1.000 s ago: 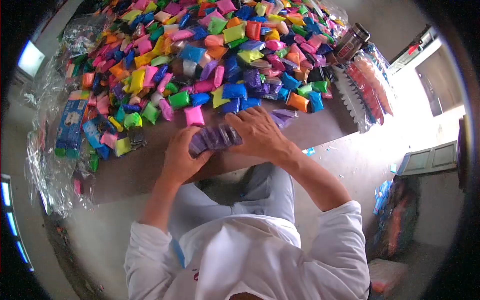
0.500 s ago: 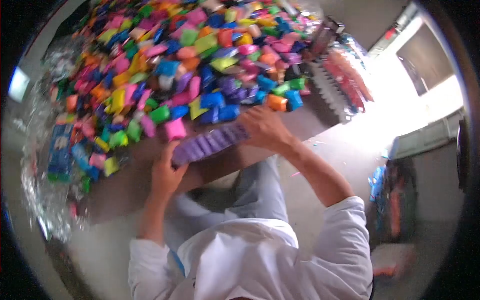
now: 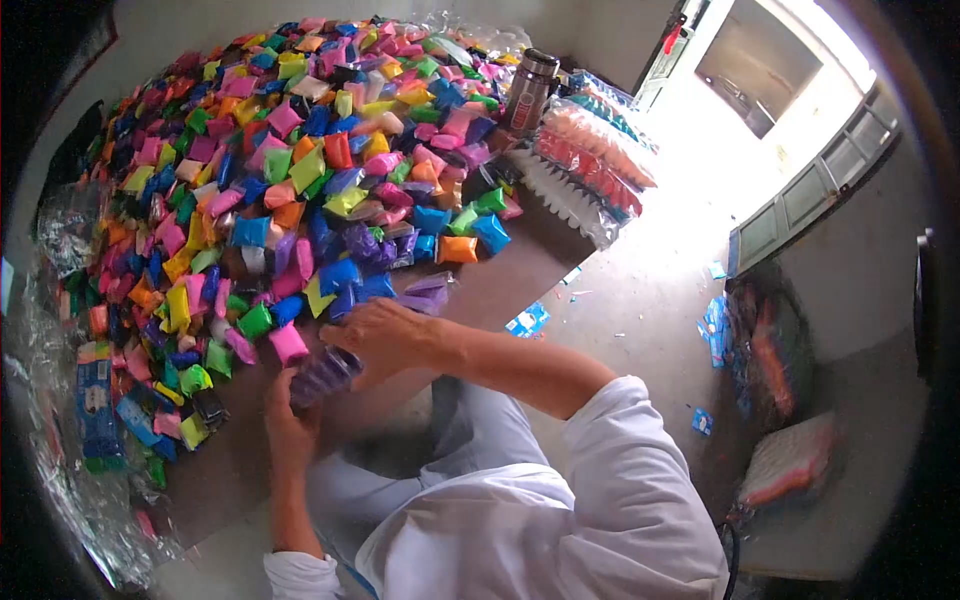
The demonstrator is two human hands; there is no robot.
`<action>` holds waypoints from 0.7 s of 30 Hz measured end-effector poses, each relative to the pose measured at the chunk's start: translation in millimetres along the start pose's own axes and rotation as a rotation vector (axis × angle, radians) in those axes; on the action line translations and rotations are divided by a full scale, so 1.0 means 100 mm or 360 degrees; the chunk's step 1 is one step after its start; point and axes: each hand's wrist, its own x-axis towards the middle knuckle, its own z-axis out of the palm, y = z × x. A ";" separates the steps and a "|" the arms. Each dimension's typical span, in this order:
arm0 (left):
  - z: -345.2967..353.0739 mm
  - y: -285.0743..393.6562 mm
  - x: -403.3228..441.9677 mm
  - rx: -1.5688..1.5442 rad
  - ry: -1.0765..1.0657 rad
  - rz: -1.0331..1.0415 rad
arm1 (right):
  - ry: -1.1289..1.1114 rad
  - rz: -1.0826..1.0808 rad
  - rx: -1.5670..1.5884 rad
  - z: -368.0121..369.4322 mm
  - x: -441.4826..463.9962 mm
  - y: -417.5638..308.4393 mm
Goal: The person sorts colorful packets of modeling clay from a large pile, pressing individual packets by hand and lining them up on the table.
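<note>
My left hand [image 3: 290, 415] is closed on the near end of a short row of purple packets [image 3: 325, 375], its thumb along the side. My right hand [image 3: 385, 340] curls over the other end of the row, partly hiding it, fingers pointing left. Just beyond the right hand, a purple packet in clear film [image 3: 428, 294] lies on the brown tabletop [image 3: 510, 290]. Blue packets [image 3: 340, 275] and a pink packet [image 3: 288, 343] lie close to my fingers, at the edge of a large heap of small colourful packets [image 3: 285, 120].
A metal flask [image 3: 530, 92] stands at the heap's right end, beside stacked clear bags of white, red and teal pieces [image 3: 590, 150]. A blue printed pack [image 3: 97, 400] and crumpled clear film [image 3: 60, 480] lie on the left. Blue wrappers [image 3: 528, 320] litter the floor.
The purple row between my hands looks shorter, and my right hand is closer to my left. A purple packet now lies beyond my right hand. The camera view has shifted.
</note>
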 end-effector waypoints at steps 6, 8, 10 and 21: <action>-0.04 -0.03 -0.01 -0.0068 -0.0074 0.0010 | 0.0018 -0.0005 -0.0003 0.24 -0.04 0.04; -0.09 0.05 -0.04 -0.0202 -0.0112 -0.0190 | 0.0189 -0.0042 0.0046 0.27 -0.15 0.05; -0.11 0.01 -0.07 -0.0340 -0.0155 -0.0384 | 0.0454 -0.0005 0.0005 0.23 -0.33 0.09; -0.17 -0.28 -0.19 0.0125 0.0081 -0.0188 | 0.0806 0.1405 -0.0803 -0.78 -1.79 0.70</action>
